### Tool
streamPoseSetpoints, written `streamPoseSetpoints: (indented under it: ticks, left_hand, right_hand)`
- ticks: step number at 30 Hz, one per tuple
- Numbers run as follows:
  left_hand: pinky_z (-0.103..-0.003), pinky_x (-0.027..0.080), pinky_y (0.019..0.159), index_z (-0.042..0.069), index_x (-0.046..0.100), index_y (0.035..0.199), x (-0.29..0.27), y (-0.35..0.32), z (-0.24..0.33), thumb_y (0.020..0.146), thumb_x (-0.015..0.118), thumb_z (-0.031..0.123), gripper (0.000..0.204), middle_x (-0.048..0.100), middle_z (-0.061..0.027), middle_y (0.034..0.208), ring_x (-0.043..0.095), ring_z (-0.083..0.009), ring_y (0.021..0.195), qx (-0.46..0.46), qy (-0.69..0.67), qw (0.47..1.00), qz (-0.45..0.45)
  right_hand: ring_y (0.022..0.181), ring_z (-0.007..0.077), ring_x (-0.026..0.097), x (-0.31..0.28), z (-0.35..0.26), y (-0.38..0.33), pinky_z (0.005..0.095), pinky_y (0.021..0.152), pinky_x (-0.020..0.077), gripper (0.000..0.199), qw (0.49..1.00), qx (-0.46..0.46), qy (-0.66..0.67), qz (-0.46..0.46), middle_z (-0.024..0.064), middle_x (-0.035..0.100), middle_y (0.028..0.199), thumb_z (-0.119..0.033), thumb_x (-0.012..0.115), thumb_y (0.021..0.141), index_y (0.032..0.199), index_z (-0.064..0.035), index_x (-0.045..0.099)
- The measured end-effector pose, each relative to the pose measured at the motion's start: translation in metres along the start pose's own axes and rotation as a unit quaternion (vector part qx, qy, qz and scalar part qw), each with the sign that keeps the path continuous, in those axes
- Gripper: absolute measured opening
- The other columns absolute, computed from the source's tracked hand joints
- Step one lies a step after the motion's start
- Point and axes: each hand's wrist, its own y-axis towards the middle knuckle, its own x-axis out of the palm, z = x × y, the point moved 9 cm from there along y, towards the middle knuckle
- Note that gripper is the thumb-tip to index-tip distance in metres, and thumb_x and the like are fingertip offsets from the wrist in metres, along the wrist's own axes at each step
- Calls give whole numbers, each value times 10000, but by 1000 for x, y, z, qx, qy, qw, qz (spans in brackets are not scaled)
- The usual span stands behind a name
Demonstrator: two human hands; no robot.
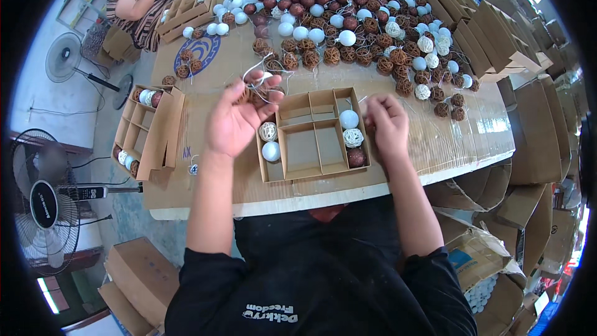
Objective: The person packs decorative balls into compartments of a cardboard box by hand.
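A shallow cardboard box with dividers (pixel 298 178) lies in front of me. Its left column holds a white woven ball (pixel 267 130) and a smooth white ball (pixel 270 151). Down the right column sit a pale ball (pixel 349 119), another white woven ball (pixel 352 138) and a glittery dark red ball (pixel 357 157). Palm up beside the box's far left corner, my left hand (pixel 235 115) is closed around brown rattan balls (pixel 244 95) with white strings sticking out. At the box's right edge my right hand (pixel 388 123) has curled fingers; whatever they pinch is hidden.
A large pile of brown, red and white balls (pixel 329 3) covers the table's far side. Another divided box with balls (pixel 134 127) stands at the left. Stacked cardboard trays (pixel 497 40) are at the far right. A person (pixel 134 3) works at the far left; fans (pixel 46 202) stand left.
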Motion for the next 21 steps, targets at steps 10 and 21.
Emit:
streamPoseSetpoints:
  ticks: [10,21]
  left_hand:
    - [-577,291,1247,-34,275,1604,71,-54,-79,1019,492,512,829,402,-275,1588,417,-436,1464,-70,-228,969,-56]
    - [-492,387,1195,-2,302,1595,38,-84,-73,975,606,243,733,364,-176,1646,440,-372,1465,-75,89,992,42]
  right_hand:
    - [1040,264,647,108,-111,-94,369,855,557,575,896,-346,-219,-171,149,574,1315,-118,891,721,1263,-97,702]
    - [1303,330,619,87,-82,-82,380,1053,519,648,956,-129,-206,-165,149,648,1387,-108,826,813,1428,-128,624]
